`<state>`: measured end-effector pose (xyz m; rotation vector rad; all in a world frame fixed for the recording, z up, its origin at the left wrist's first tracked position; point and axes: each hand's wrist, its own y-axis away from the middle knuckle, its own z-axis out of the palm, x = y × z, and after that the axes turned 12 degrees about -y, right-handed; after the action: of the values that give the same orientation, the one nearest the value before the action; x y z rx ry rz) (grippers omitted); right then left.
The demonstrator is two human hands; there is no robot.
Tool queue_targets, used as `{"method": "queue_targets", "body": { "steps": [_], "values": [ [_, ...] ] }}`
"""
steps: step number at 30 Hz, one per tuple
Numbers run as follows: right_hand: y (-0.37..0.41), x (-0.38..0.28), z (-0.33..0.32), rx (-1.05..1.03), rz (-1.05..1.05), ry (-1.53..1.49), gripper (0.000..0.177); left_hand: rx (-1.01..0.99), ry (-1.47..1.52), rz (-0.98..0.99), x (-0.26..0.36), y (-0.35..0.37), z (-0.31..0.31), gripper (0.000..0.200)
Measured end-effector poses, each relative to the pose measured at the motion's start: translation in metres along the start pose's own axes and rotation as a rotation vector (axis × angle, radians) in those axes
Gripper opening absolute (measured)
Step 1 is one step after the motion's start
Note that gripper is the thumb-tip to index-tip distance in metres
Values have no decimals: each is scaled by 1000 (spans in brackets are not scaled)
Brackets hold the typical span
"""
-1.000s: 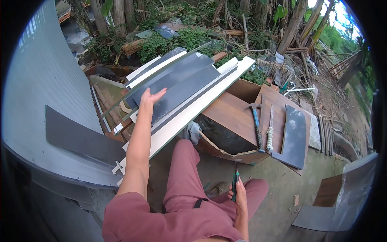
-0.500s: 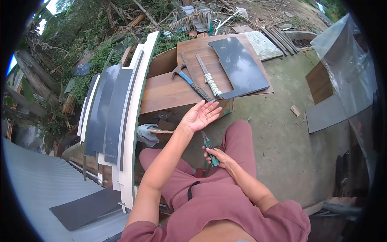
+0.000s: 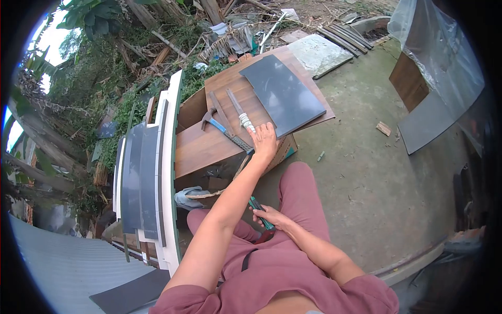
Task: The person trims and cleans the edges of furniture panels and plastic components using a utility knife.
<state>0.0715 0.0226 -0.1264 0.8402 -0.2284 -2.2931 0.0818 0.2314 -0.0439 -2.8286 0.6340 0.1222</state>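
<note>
My left hand [image 3: 264, 140] reaches forward, palm down with fingers spread, over the near left corner of a dark glossy panel [image 3: 285, 97]. Its fingertips lie right beside a long-bladed tool [image 3: 246, 120] with a cord-wrapped handle, whose end the hand covers. Left of it lie a flat bar [image 3: 219, 110] and a claw hammer [image 3: 215, 122] with a blue and black handle. All rest on a brown wood-grain board [image 3: 193, 153]. Near my lap, my right hand [image 3: 272, 215] is closed round a green utility knife [image 3: 265, 222]; its front end is behind my left forearm.
Stacked white and dark strips [image 3: 149, 178] stand to the left, by a grey-blue cloth [image 3: 189, 198]. A carton [image 3: 285, 152] sits under the board. A wood scrap [image 3: 383, 129] lies on the concrete floor [image 3: 355, 199]. Plastic sheeting [image 3: 444, 57] hangs on the right.
My left hand has turned from palm up to palm down and moved forward onto the panel's corner area. My right hand keeps the utility knife by my lap. The camera view has shifted.
</note>
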Motion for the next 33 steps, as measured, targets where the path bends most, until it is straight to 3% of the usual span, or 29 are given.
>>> {"method": "queue_targets", "body": {
  "steps": [2,6,8,14,16,18,20,28,33],
  "values": [
    [5,-4,4,5,-1,3,31,63,-41,144,0,-5,11,51],
    [3,-2,-2,-8,-13,52,37,58,115,139,2,-13,-19,40],
    [4,1,-1,-15,-13,48,37,192,195,97,-2,-24,-54,38],
    [10,-8,5,-20,-29,103,36,228,215,-28,-58,-68,-156,29],
    [10,-8,4,-10,-30,109,36,334,298,-69,-88,-82,-178,31],
    [9,-8,4,-3,-26,125,36,240,507,-171,-127,-92,-208,33],
    [7,-7,4,-5,-6,143,36,134,1027,-224,-155,-79,-242,33],
    [3,-4,-2,67,-25,125,40,35,1131,-358,-250,53,-364,31],
    [1,-4,-3,104,-32,70,38,-132,1370,-716,-293,149,-370,30]
  ]
}}
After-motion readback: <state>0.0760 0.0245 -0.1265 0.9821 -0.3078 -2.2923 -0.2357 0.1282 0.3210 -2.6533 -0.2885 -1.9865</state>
